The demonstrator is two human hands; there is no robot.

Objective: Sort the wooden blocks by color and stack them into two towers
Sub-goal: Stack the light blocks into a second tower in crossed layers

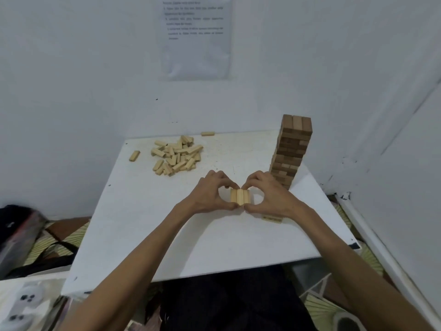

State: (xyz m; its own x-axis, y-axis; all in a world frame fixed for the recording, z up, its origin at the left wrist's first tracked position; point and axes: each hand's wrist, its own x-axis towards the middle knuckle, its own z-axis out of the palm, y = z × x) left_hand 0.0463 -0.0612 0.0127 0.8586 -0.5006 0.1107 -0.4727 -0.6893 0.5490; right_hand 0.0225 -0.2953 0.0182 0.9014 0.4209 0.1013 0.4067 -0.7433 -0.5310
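With curled fingers, left hand (210,192) and right hand (269,194) pinch a row of three pale wooden blocks (240,195) mid white worktop (191,235), away from its edges; tall brown block tower (291,149) just right, pale block pile (176,155) far left.

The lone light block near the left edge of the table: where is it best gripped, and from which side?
Pinch the lone light block across its two long sides, near the middle, with fingers coming from above. It lies flat, apart from the pile, with bare table around it, so both sides are free. The left hand, now on the row of three blocks, looks nearer.
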